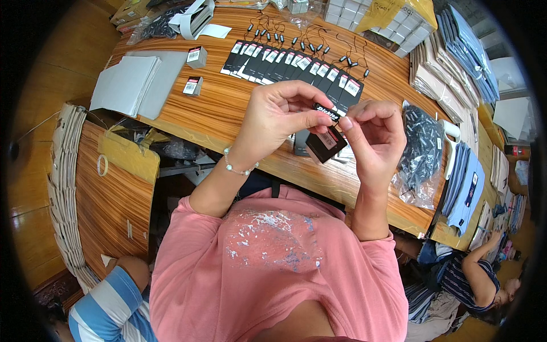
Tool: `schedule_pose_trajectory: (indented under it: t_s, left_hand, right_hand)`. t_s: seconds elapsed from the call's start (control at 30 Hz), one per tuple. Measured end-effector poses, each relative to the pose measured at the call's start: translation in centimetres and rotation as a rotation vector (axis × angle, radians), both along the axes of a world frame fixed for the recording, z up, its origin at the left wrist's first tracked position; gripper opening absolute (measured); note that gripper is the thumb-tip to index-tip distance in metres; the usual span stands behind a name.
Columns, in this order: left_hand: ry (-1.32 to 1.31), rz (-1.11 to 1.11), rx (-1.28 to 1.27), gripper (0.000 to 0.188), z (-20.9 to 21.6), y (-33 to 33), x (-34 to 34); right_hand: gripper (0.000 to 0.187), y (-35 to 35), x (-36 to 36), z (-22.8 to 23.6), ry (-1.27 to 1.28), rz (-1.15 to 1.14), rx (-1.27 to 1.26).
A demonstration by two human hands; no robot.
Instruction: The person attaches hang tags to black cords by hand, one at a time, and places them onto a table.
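Above the table's front edge, my left hand (285, 113) is closed, pinching the top of a black hang tag (326, 112) with white lettering between thumb and fingers. Just below hangs a black card with a pale sticker (329, 139); whether it is joined to that tag is unclear. My right hand (377, 134) meets it from the other side, thumb and fingertips pressed together; what they pinch is too small to make out. Beyond my hands, a fanned row of black hang tags (290, 64) with white stickers lies with its black cords (310, 48) pointing away.
Sticker stacks (192, 85) and white paper sheets (125, 84) lie to the left. At right are a clear bag of small black pieces (420, 151) and folded blue garments (466, 185). White boxes (373, 25) stand behind. Other people sit at lower left and lower right.
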State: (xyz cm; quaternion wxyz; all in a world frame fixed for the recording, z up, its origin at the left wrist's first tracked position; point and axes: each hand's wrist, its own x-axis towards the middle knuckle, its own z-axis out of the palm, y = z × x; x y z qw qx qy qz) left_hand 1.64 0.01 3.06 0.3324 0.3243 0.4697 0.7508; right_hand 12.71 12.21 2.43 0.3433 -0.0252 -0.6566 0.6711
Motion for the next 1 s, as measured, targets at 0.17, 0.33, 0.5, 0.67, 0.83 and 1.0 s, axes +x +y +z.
schedule_pose_trajectory:
  t_s: [0.17, 0.33, 0.5, 0.67, 0.83, 1.0]
  left_hand:
    - [-0.017, -0.017, -0.026, 0.014, -0.1, 0.0, 0.0]
    - [-0.023, -0.026, -0.050, 0.014, -0.6, 0.2, 0.1]
    - [-0.150, -0.122, -0.001, 0.016, -0.6, 0.1, 0.1]
    - [-0.232, -0.178, 0.035, 0.013, -1.1, 0.4, 0.4]
    - [-0.219, -0.160, 0.040, 0.013, -1.3, 0.7, 1.1]
    - [-0.230, -0.157, 0.049, 0.012, -1.4, 0.7, 1.4]
  right_hand:
    - [0.019, -0.3, 0.0, -0.2, 0.024, 0.019, -0.018]
    - [0.022, -0.1, -0.1, -0.3, 0.005, 0.108, -0.134]
    - [0.018, 1.7, 0.0, -0.8, 0.007, 0.386, -0.284]
    - [0.015, 2.0, 0.2, -1.4, 0.029, 0.366, -0.232]
    - [0.015, 1.5, 0.4, -1.5, 0.081, 0.347, -0.249]
    - [0.014, 0.5, 0.4, -1.2, 0.180, 0.235, -0.150]
